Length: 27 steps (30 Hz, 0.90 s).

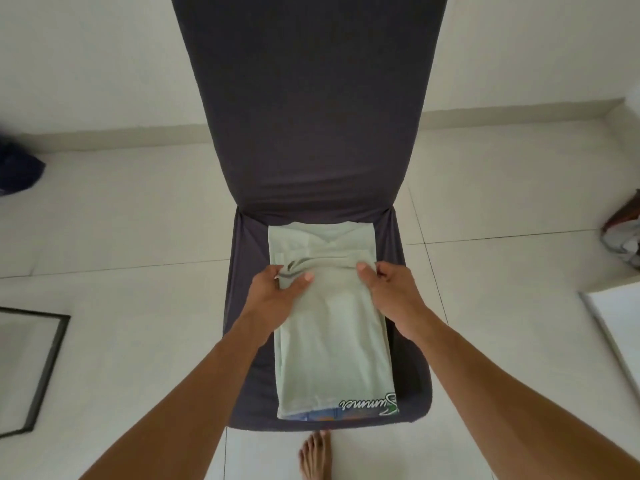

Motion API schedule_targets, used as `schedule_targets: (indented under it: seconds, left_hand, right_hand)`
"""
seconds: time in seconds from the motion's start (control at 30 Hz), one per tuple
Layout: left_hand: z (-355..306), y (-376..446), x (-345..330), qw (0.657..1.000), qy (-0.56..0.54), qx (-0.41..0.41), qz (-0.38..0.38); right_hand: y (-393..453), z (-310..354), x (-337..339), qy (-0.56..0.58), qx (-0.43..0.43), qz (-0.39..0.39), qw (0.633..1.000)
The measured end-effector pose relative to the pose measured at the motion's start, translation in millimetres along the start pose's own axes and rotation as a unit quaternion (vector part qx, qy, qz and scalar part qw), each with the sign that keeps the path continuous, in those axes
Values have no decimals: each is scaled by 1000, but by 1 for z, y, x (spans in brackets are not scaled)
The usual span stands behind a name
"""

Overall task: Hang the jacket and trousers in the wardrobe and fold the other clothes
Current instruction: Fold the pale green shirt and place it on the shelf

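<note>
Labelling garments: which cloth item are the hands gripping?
The pale green T-shirt on the chair seat; the dark heap and reddish-white pile lie untouched on the floor.

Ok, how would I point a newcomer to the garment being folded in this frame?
Find the dark grey covered chair at centre. On its seat lies a pale green T-shirt, folded into a long strip, with both hands, left and right, gripping its middle. It alone shows cursive "Summer" lettering at its near edge.

Both forearms are bare, no sleeves showing, and one foot is unshod
</note>
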State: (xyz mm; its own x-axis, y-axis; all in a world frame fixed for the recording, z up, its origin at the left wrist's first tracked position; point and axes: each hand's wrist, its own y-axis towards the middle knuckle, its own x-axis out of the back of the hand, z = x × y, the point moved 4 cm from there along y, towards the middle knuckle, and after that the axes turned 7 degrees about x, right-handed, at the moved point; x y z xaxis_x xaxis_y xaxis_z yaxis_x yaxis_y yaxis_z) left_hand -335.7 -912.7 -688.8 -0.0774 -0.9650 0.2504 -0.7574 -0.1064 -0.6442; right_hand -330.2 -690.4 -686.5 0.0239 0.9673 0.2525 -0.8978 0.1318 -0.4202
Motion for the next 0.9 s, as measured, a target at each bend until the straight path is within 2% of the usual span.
schedule_targets:
  seconds: [0.07, 0.13, 0.27, 0.37, 0.5, 0.67, 0.9]
  left_hand:
    - [4, 26, -5, 999, -25, 31, 36]
    - [8, 45, -6, 998, -39, 46, 7]
    - [-1, 85, -6, 992, -88, 56, -74]
    - [-12, 117, -8, 992, -55, 53, -98]
    - [-10, 139, -15, 988, 27, 90, -121]
    - [-22, 144, -12, 982, 5, 48, -180]
    - [-12, 133, -13, 979, 90, 9, -181]
  right_hand:
    - [21, -7, -8, 20, -25, 23, 999]
    - [34, -13, -15, 11, -45, 56, 997]
    - [72, -12, -13, 10, -37, -39, 999]
    - [103, -11, -17, -24, -42, -54, 997]
    - [124, -28, -22, -140, -72, -69, 985]
    - [130, -14, -26, -142, -27, -134, 980]
    - [120, -18, -30, -170, -34, -110, 979]
